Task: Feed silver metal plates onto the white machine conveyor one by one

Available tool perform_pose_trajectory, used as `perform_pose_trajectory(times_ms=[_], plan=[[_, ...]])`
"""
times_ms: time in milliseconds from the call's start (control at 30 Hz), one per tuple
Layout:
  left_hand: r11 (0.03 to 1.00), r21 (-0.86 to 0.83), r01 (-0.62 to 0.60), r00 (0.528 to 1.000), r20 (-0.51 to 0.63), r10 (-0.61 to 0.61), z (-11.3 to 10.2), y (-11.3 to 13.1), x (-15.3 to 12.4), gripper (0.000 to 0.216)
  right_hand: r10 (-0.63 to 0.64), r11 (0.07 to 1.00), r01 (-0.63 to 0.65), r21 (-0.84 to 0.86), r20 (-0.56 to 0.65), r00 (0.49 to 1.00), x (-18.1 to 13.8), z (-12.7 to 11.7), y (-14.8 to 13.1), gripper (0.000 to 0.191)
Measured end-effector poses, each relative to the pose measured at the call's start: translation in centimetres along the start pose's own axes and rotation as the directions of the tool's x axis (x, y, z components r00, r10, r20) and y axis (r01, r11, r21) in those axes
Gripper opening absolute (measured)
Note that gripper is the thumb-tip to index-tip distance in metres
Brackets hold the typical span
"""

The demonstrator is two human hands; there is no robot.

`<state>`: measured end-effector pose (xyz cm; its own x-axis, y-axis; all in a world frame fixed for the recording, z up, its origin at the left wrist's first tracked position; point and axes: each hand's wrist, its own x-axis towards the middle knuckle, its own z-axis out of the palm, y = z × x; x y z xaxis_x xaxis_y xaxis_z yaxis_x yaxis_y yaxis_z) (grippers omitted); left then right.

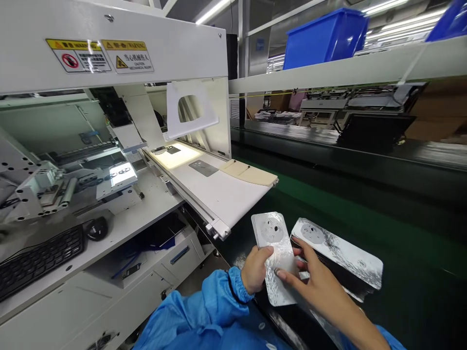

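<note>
Near the front of the green belt, my left hand (256, 269) grips a thin stack of glossy white phone back panels (282, 260), its thumb on the top face. The panels have rounded corners and a round camera area with small holes at the upper end. My right hand (316, 274) holds the same stack from the right, thumb on the face and fingers around the far edge. Right beside it, a second pile of such panels (343, 250) lies on a dark block. The undersides of the held panels are hidden.
A machine's white feed belt (233, 199) juts out at left, carrying a grey panel (203, 168); a darker one (173, 150) lies on its lit section. A keyboard (44, 257) and mouse (97, 228) sit on the bench. The green belt (328, 204) runs rightward.
</note>
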<state>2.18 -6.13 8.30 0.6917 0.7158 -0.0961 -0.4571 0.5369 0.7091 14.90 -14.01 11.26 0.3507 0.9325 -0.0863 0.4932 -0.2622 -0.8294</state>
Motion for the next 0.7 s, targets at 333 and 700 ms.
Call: perform_pose_trajectory(times_ms=[333, 700], plan=[[0.980, 0.086, -0.179, 0.977, -0.106, 0.188, -0.5, 0.1, 0.3, 0.062, -0.029, 0.989, 0.035, 0.145, -0.041, 0.999, 1.6, 0.3, 1.6, 0.039], [0.995, 0.066, 0.072, 0.986, 0.144, -0.080, -8.1, -1.7, 1.7, 0.061, -0.167, 0.986, 0.154, -0.065, -0.293, 0.941, 6.5, -2.0, -3.6, 0.046]])
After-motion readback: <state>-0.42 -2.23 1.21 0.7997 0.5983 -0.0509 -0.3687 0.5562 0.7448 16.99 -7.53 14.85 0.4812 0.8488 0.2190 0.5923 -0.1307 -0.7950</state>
